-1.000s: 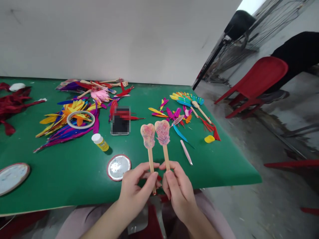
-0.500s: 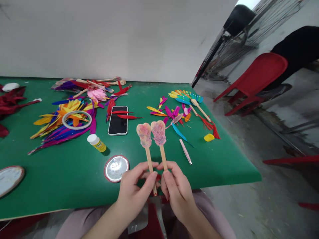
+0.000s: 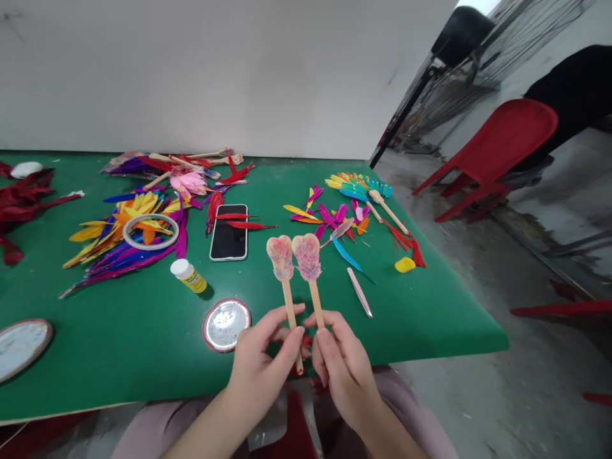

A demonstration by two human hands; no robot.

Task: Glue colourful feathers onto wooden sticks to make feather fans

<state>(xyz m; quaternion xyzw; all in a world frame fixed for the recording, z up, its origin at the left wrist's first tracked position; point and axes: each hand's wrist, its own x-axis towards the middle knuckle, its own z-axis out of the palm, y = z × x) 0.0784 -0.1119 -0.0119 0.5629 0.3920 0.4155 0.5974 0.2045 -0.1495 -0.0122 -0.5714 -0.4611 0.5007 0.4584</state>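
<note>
My left hand (image 3: 268, 357) is closed round the handle of a wooden fan stick (image 3: 281, 258), whose rounded head is smeared with pink and bluish residue. A second wooden fan stick (image 3: 306, 256), similarly coated, stands beside it in my right hand (image 3: 342, 363), pinched between thumb and fingers. Both are held upright above the table's near edge, their heads almost touching. Something red shows between my hands, partly hidden by the fingers. A round metal lid (image 3: 226, 325) lies just left of my left hand. Pink tweezers (image 3: 359, 293) rest to the right of my right hand.
On the green table (image 3: 143, 350) lie a glue bottle (image 3: 189, 275), a phone (image 3: 229, 239), a tape ring (image 3: 128, 234) over colourful feathers (image 3: 102, 255), loose feathers (image 3: 329, 217), finished feather fans (image 3: 377, 194) and a yellow cap (image 3: 405, 264). A red chair (image 3: 502, 146) stands right.
The view has shifted slightly, so the table things appear a little further right. Both hands keep hold of the two fan sticks in nearly the same pose.
</note>
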